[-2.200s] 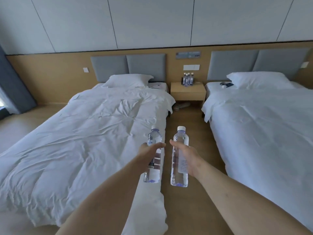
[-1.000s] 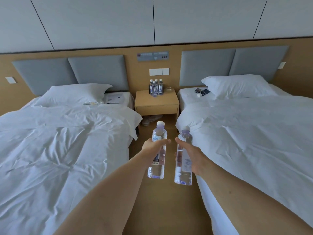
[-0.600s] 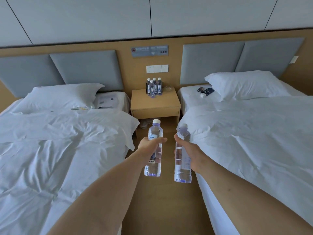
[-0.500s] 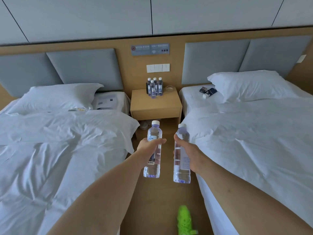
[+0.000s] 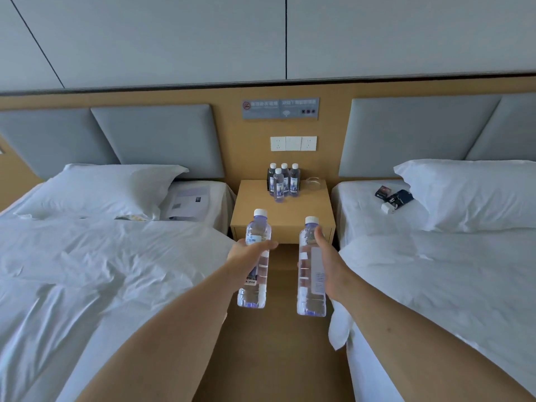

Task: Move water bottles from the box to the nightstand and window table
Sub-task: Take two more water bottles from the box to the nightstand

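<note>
My left hand [image 5: 246, 255] grips a clear water bottle [image 5: 255, 285] with a white cap, held upright in the aisle between two beds. Beside it, my right hand [image 5: 329, 262] holds a second upright water bottle [image 5: 309, 282]. Both bottles hang in the air just in front of the wooden nightstand [image 5: 307, 216], below its top. Several small water bottles [image 5: 282, 181] stand in a cluster at the back of the nightstand top. The box and the window table are out of view.
A white bed [image 5: 101, 271] lies on the left and another bed [image 5: 449, 271] on the right, leaving a narrow wooden-floor aisle [image 5: 269, 358]. A glass dish [image 5: 314, 181] sits on the nightstand. Small dark items [image 5: 393, 197] lie on the right bed. Papers [image 5: 188, 200] rest by the left pillow.
I have walked up the aisle towards the nightstand, which is now much closer and larger. Both hands still hold their bottles upright. A green shoe seen briefly at the bottom is gone.
</note>
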The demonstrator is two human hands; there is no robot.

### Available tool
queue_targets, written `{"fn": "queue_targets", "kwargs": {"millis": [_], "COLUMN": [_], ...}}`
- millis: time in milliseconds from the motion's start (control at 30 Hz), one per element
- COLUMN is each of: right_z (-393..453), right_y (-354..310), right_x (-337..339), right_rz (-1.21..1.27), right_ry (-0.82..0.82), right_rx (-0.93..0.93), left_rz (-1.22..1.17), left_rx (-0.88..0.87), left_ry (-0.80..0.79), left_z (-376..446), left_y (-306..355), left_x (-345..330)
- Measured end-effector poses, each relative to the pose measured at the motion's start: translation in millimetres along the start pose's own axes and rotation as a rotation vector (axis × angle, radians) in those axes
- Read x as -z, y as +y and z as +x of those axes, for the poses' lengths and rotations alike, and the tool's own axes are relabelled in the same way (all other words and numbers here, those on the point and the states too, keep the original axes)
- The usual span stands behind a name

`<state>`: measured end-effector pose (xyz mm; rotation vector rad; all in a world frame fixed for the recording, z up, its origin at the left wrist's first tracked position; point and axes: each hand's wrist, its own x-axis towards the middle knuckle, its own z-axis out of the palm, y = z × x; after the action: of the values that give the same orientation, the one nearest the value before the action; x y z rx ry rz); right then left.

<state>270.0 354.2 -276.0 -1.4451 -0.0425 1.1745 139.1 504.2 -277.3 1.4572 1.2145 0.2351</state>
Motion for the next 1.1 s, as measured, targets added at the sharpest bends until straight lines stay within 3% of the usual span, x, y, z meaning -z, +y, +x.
{"fn": "queue_targets", "kwargs": {"millis": [500, 667, 800, 967, 1100], "right_z": [189.5, 255.9, 303.8, 356.0, 396.1], "right_y": [-94.6, -146.6, -182.5, -193.3, -201.6], "right_x": [-24.0, -47.4, -64.3, -68.2, -56.8], "right_rz": [-0.013, -0.067, -0.148, -0.239, -0.277], "right_ry": [0.119, 0.18, 0.259, 0.368, 0.396], "right_rx": [-0.069, -0.04, 0.02, 0.082, 0.079], "left_rz": [-0.153, -0.011, 0.21, 0.527, 0.628], "left_rx": [0.069, -0.009, -0.137, -0.214, -0.248], "left_ry": [-0.17, -0.229, -0.156, -0.109, -0.139], "left_z": [199.9, 285.1, 344.5, 403.2, 441.6], "left_y": [79.6, 118.0, 145.5, 151.1, 154.3], "left_x": [-12.7, -1.9, 1.8, 1.3, -16.8]}}
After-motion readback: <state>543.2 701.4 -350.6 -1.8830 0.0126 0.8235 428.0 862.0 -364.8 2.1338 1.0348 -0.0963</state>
